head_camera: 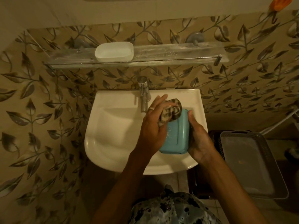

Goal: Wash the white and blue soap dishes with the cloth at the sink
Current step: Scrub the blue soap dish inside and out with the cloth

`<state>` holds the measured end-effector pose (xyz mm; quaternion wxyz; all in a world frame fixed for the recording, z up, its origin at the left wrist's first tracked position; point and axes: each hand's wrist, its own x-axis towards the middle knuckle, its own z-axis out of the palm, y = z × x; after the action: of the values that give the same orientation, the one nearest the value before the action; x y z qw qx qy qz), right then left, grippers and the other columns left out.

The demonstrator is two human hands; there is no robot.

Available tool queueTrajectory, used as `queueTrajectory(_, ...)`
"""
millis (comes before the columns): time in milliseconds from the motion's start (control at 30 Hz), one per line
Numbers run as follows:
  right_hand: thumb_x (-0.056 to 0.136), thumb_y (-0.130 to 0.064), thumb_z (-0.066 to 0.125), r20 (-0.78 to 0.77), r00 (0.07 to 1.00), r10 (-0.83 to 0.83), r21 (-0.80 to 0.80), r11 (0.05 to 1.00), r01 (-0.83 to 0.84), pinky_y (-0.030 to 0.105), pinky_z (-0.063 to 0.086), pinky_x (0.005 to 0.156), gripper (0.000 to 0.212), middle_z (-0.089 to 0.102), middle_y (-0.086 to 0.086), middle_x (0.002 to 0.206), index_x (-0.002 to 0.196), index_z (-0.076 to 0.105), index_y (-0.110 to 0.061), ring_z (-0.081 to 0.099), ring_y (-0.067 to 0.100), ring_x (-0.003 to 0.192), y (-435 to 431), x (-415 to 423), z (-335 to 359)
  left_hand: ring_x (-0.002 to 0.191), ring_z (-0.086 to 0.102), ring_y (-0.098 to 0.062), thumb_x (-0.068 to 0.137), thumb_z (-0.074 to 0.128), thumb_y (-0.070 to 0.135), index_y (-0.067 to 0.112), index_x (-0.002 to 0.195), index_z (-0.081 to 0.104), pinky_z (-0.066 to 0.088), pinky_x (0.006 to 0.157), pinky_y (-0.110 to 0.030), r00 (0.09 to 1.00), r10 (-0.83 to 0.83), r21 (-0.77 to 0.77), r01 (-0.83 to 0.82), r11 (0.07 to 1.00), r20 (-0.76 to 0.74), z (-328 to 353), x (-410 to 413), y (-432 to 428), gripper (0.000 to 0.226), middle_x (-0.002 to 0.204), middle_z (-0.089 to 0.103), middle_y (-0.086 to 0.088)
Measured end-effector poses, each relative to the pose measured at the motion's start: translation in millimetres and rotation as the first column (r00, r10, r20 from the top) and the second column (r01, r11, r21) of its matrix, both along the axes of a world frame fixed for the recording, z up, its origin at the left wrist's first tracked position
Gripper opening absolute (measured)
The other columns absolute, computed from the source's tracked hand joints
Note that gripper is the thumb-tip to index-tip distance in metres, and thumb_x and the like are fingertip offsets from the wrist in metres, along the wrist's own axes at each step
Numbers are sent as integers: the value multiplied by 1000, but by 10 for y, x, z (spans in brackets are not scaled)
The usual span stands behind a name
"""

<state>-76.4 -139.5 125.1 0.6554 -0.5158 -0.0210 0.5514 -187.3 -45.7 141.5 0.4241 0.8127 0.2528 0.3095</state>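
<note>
Head view: over the sink (113,126), the right hand (199,136) grasps the blue soap dish (176,136) while the left hand (153,126) clutches the cloth (171,111) against its far end — scrubbing seems midway. The white soap dish (114,51) sits on the glass shelf (178,52) above — whether it has been washed I cannot tell. The tap (144,94) crowds the hands, and a grey tray (252,162) lies to the right.

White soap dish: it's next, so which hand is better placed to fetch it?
Probably left hand: nearer the white soap dish, holding only the cloth; right hand grips the blue dish.
</note>
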Motion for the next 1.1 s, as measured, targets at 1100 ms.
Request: queueTrajectory(1100, 84, -60, 50, -6, 962, -273, -94, 958, 271, 47, 56, 83, 56, 72, 14, 111, 115, 67, -16, 69, 31, 101, -42, 22, -141, 147, 5, -15, 87, 45, -6, 32, 131, 44, 25, 115, -53, 974, 103, -52, -115, 992, -200, -209, 117, -43, 58, 157, 18, 8)
